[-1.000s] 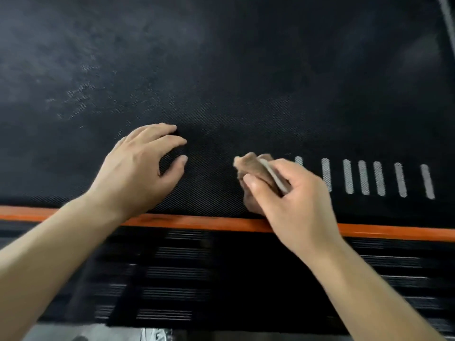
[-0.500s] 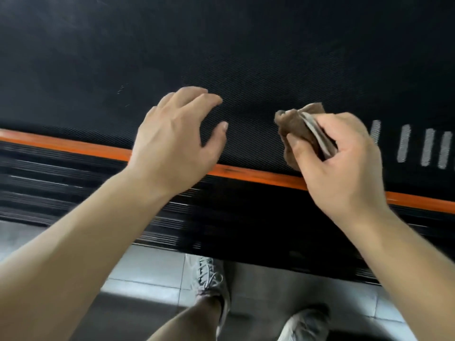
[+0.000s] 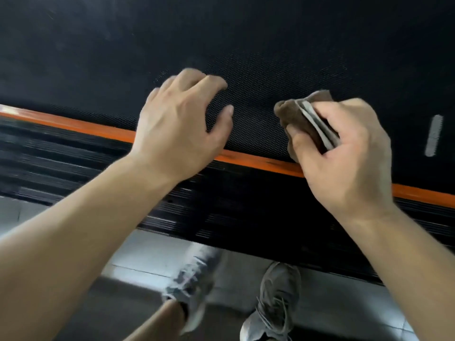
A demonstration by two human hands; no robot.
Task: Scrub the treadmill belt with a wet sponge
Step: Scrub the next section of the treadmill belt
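Sponge (image 3: pixel 293 114), brown, on dimpled belt (image 3: pixel 258 70)

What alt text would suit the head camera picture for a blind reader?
A person's right hand grips a folded brown sponge over a black treadmill belt, near its orange edge stripe. The left hand rests on the belt beside it. Below, grey sneakers stand on a tiled floor.

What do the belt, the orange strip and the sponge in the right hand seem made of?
Belt: black rubbery sheet, matte, with a fine dotted weave texture.
Orange strip: smooth, faintly glossy painted metal or plastic, dark scuffs; cannot tell which.
Sponge, gripped by the right hand: soft brown foam or cloth with a pale grey layer, crumpled.
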